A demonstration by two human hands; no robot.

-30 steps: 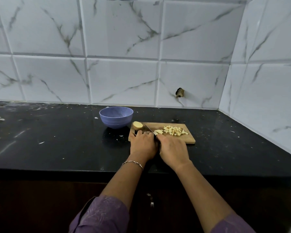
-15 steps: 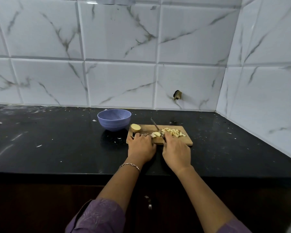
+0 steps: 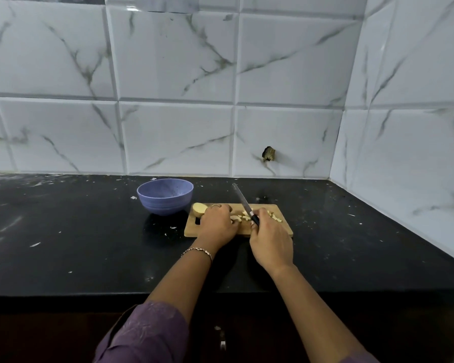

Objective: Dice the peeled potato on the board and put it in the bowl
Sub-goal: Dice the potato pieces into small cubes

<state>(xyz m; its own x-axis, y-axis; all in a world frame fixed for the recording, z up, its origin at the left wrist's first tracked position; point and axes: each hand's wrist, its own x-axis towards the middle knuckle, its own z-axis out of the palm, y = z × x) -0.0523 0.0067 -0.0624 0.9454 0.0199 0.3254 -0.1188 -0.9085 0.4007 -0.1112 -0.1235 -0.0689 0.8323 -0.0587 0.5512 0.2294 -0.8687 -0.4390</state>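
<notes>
One slip could cut me: my right hand [image 3: 271, 242] grips the raised knife [image 3: 243, 200], while my left hand [image 3: 218, 224] curls over the potato [image 3: 236, 218] just beside it.

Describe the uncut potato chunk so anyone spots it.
On the black counter, a wooden board lies right of the blue bowl. The chunk sits at its far-left corner, nearest the bowl. It is one big rounded piece; the dice are small bits.

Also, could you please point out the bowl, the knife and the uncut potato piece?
bowl [image 3: 164, 204], head view, outer front wall.
knife [image 3: 242, 199], head view, middle of the blade.
uncut potato piece [image 3: 198, 209], head view, its cut face.
</notes>
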